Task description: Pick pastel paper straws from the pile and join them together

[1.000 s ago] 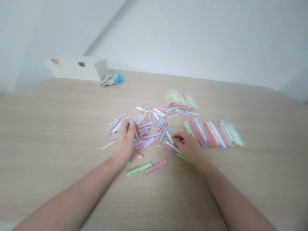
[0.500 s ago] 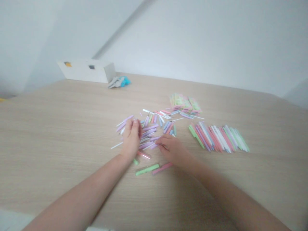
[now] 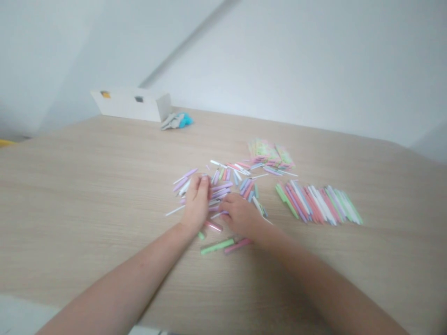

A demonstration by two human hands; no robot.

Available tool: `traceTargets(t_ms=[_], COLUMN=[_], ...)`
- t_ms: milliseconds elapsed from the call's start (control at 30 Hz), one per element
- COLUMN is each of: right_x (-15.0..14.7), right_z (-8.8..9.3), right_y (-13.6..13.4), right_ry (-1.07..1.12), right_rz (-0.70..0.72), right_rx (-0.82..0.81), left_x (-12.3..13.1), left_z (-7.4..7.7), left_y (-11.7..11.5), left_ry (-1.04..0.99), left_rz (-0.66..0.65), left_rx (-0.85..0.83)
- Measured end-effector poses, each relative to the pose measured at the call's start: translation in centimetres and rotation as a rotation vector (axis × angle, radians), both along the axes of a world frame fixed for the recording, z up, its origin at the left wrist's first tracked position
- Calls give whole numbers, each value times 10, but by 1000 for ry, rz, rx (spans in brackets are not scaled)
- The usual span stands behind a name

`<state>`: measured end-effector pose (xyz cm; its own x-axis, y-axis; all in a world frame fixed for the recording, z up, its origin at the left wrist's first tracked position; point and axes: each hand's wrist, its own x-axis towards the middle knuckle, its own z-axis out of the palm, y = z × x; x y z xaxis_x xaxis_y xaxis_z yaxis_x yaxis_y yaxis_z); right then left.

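A loose pile of pastel pen parts (image 3: pixel 220 188), many purple with some white sticks, lies between my hands. My left hand (image 3: pixel 196 201) rests on its side at the pile's left edge, thumb uppermost and fingers curled together; what they hold, if anything, is hidden. From the right, my right hand (image 3: pixel 242 215) reaches into the purple pieces with its fingers bent and pressed together. Its fingertips touch the pile, but I cannot make out what is between them. Nearer to me lie a green pen piece (image 3: pixel 217 246) and a pink pen piece (image 3: pixel 237 245).
A slanted row of pastel pens (image 3: pixel 319 203) lies to the right on the wooden table (image 3: pixel 104 186). Behind the pile are stacked green-and-pink packets (image 3: pixel 268 152). A white box (image 3: pixel 129 104) and a crumpled grey-and-blue glove (image 3: pixel 177 120) stand at the back left.
My right hand has shifted slightly left, deeper into the purple pieces, and closer to my left hand. My left hand stays at the pile's edge. The whole view has shifted a little.
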<state>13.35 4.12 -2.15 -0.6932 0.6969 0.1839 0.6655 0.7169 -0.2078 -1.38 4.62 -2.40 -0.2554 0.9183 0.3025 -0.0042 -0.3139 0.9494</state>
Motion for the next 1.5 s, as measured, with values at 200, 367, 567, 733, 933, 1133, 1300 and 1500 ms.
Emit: traceTargets(t_ms=[200, 367, 567, 733, 933, 1133, 1300, 1500], right_x=[-1, -2, -1, 3, 2, -3, -9, -9], right_z=[-4, -5, 0, -1, 3, 9, 11, 11], right_y=[4, 6, 6, 10, 8, 4, 10, 11], right_ry=[-70, -179, -256, -252, -289, -345, -375, -356], right_rz=[23, 108, 182, 252, 294, 359, 392, 365], right_rx=[57, 179, 277, 272, 288, 318, 272, 224], left_x=[1, 2, 1, 1, 2, 1, 1, 1], left_z=[2, 4, 4, 4, 4, 4, 3, 3], left_y=[-2, -2, -1, -1, -2, -1, -1, -1], left_ry=[2, -7, 7, 13, 12, 7, 23, 23], left_rz=[-20, -43, -39, -39, -42, -49, -53, -45], left_rx=[9, 11, -1, -14, -8, -14, -25, -14])
